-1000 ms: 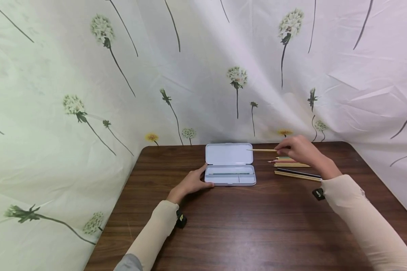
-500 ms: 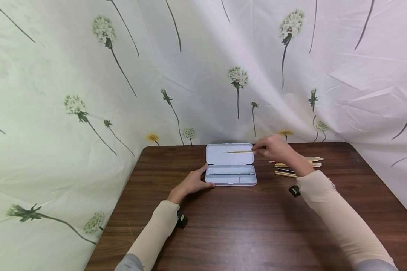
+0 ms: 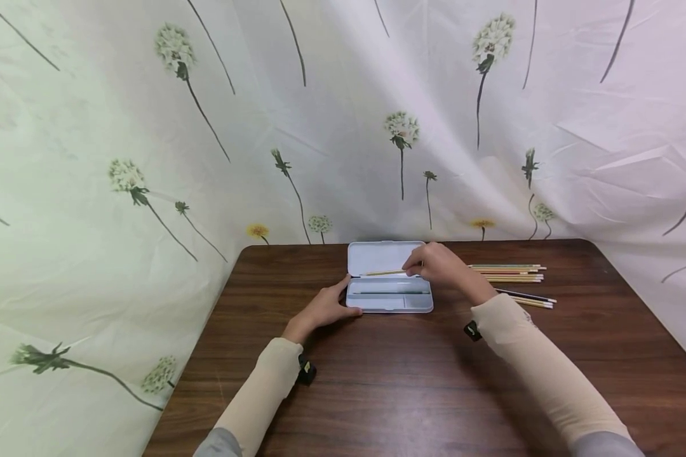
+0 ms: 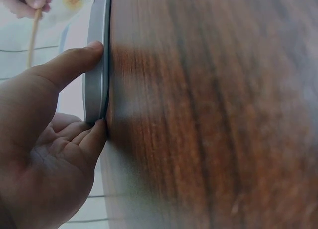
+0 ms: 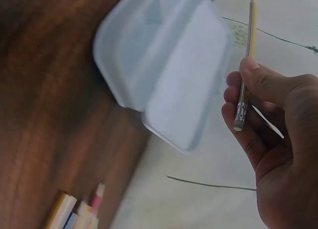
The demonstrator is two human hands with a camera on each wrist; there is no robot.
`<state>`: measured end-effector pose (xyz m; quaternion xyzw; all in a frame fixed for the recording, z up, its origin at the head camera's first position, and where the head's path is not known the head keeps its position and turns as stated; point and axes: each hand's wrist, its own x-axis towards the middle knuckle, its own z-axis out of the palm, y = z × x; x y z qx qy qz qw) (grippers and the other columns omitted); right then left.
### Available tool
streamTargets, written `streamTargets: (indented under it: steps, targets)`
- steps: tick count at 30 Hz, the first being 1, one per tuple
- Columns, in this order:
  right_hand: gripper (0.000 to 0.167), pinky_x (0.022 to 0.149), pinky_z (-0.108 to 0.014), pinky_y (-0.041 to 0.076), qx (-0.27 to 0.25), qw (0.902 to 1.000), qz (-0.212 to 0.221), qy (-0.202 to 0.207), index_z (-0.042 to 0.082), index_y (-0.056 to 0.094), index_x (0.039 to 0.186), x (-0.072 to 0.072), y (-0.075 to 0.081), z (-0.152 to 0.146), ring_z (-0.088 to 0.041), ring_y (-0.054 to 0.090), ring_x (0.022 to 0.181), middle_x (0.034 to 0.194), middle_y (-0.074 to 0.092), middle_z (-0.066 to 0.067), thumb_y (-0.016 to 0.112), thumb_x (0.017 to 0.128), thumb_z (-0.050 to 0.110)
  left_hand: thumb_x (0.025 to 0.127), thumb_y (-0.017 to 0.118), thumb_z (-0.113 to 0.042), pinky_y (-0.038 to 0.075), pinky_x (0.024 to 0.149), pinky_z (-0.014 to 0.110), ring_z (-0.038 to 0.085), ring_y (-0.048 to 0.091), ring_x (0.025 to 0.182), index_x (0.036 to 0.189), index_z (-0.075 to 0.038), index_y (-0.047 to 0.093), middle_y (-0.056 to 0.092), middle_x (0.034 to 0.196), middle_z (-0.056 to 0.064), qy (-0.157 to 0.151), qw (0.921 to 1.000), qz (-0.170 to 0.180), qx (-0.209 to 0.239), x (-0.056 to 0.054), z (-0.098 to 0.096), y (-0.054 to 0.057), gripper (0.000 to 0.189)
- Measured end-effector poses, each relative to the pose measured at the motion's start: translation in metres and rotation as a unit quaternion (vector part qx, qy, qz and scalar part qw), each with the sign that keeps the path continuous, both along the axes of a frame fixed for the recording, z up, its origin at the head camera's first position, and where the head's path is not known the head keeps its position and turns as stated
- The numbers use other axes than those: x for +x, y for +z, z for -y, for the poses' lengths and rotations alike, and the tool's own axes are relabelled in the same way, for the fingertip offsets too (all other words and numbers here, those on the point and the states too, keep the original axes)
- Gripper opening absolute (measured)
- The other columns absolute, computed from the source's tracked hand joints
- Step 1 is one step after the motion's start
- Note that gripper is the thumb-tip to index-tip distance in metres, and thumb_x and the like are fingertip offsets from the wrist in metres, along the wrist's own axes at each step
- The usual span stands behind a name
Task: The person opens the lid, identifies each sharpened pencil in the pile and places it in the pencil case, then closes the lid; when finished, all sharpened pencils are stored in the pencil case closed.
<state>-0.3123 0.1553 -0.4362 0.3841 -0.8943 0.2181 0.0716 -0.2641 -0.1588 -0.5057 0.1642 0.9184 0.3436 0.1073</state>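
Note:
A white pencil case lies with its lid raised on the table. One pencil rests in its long compartment. At the case's left end, my left hand grips it; in the left wrist view the thumb is on one wall and the fingers are at the corner. My right hand pinches a yellow pencil near its eraser end, over the case where lid and base meet. In the right wrist view, the pencil's metal band and grey eraser stick out below the thumb.
Several pencils in different colours lie right of the case, partly behind my right forearm. A dark pencil and yellow ones lie nearer. Behind the brown table hangs a white cloth with dandelion prints.
My right hand has carried the yellow pencil leftward from beside the loose pencils, then down toward the case. My left hand has stayed at the case's left end.

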Motion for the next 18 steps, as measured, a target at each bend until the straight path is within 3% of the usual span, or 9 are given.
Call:
streamTargets:
  steps: [8,18]
  targets:
    - [0.009,0.086,-0.044,0.062,0.029,0.9983,0.039,-0.031,0.01,0.087,0.098,-0.005,-0.036,0.009,-0.02,0.077,0.095,0.101,0.083,-0.003,0.079,0.095,0.006,0.096,0.081,-0.038,0.037,0.126,0.048,0.029,0.04,0.157,0.172,-0.014,0.022,0.036,0.172,0.014,0.002,1.0,0.002,-0.005,-0.001,0.0,-0.001,0.099]
    - [0.01,0.087,-0.043,0.062,0.065,0.9958,0.05,-0.041,0.012,0.087,0.102,-0.004,-0.053,0.013,-0.02,0.077,0.098,0.106,0.083,-0.003,0.078,0.097,0.009,0.097,0.08,-0.04,0.037,0.126,0.049,0.03,0.039,0.158,0.172,-0.012,0.02,0.034,0.173,0.015,0.004,1.0,0.007,-0.002,0.0,0.0,-0.002,0.099]
